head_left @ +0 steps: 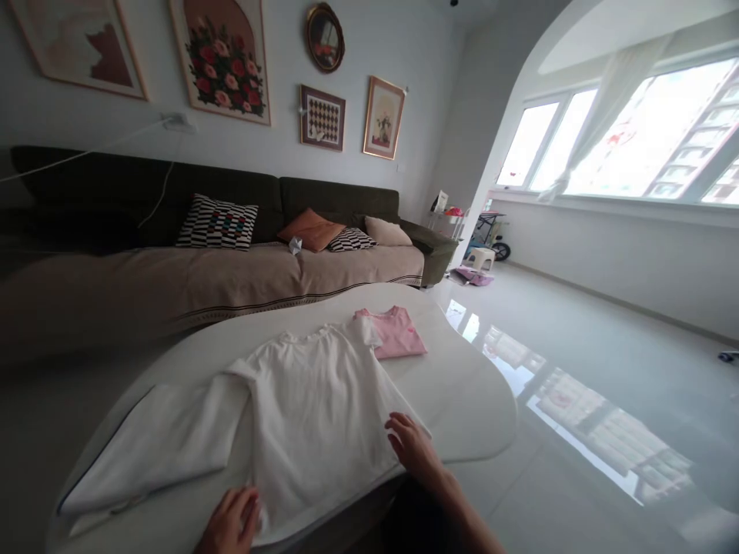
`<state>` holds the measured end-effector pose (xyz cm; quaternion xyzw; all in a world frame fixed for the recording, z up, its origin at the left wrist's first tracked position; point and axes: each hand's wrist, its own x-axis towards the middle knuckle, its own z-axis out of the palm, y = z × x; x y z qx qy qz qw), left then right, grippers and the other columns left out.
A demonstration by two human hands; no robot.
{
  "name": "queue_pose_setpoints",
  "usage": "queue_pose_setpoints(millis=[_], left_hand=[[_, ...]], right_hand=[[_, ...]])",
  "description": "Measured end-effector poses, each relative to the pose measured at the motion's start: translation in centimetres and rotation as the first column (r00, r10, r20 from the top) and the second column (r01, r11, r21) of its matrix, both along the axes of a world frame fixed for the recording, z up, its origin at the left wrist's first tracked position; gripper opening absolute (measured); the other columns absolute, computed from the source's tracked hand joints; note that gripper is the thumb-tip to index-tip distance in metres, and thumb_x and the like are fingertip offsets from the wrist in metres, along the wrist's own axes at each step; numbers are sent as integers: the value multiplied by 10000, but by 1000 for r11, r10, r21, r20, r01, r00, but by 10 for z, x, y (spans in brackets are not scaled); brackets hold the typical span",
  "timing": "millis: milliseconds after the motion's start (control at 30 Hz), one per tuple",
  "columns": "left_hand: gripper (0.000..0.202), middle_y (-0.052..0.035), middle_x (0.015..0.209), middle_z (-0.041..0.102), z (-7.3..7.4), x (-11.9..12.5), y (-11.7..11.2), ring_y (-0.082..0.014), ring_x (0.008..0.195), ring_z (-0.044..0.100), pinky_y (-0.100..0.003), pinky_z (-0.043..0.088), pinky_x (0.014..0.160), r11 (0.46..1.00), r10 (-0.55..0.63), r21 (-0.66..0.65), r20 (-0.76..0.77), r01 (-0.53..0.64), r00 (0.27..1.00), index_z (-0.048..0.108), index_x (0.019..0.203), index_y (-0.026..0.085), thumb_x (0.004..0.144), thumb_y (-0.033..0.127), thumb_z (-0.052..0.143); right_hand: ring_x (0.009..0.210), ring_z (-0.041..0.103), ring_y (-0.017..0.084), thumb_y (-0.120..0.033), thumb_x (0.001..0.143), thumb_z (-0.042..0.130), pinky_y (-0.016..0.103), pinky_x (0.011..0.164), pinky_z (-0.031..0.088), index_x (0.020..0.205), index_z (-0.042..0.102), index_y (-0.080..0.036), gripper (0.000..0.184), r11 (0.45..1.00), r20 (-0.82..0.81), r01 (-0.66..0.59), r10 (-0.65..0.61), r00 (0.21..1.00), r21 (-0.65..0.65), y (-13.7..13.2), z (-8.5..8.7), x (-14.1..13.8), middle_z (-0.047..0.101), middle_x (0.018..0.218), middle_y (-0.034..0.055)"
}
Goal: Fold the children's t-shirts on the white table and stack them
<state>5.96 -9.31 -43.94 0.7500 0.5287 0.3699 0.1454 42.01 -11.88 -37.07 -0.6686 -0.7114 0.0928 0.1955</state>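
A white T-shirt (323, 400) lies spread on the white table, its neck toward the sofa and its hem toward me. My left hand (232, 517) is at the lower left edge of the shirt, its bent fingers together on the fabric near the hem corner. Over the lower right edge rests my right hand (411, 445), palm down, with the fingers slightly apart. A folded pink T-shirt (401, 335) sits beyond the white one, partly under its right sleeve. Left of the white shirt lies a folded white garment (167, 438) with a dark blue edge.
The white table (473, 408) has a rounded, wavy edge. Behind it stands a long dark sofa (340, 196) with a beige cover (248, 277) and several cushions. Shiny floor (577, 369) stretches to the right, with a small stool (480, 258) near the windows.
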Motion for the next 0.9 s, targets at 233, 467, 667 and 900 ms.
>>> queue_pose_setpoints(millis=[233,467,667,900], left_hand=[[474,-75,650,610,8,9,27,-268,650,604,-400,496,653,940,306,-219,205,-261,930,541,824,176,543,558,555],[467,-63,835,683,46,21,26,-237,804,636,-309,510,687,768,397,-636,565,76,724,585,900,163,525,435,636],[436,-67,772,692,22,13,6,-249,805,636,-330,506,725,784,313,-609,553,119,772,641,780,153,502,489,656],[338,-67,855,677,20,25,29,-211,839,624,-290,482,764,862,196,-505,238,-52,951,613,903,141,677,374,520]], right_hand=[[1324,61,265,-463,861,308,487,1036,136,1348,260,-304,515,968,84,-20,43,996,-250,16,-29,-35,148,1452,32],[1329,31,218,-567,838,245,436,1048,127,1373,167,-293,607,945,160,84,-34,987,-317,19,-29,-10,98,1458,12],[1313,127,287,-429,830,387,525,992,210,1345,286,-240,558,944,200,191,-140,970,-269,33,-22,-10,198,1435,75],[1257,297,289,-442,796,479,461,971,315,1329,328,-179,613,967,-53,-232,227,972,-110,22,-23,-145,331,1371,145]])
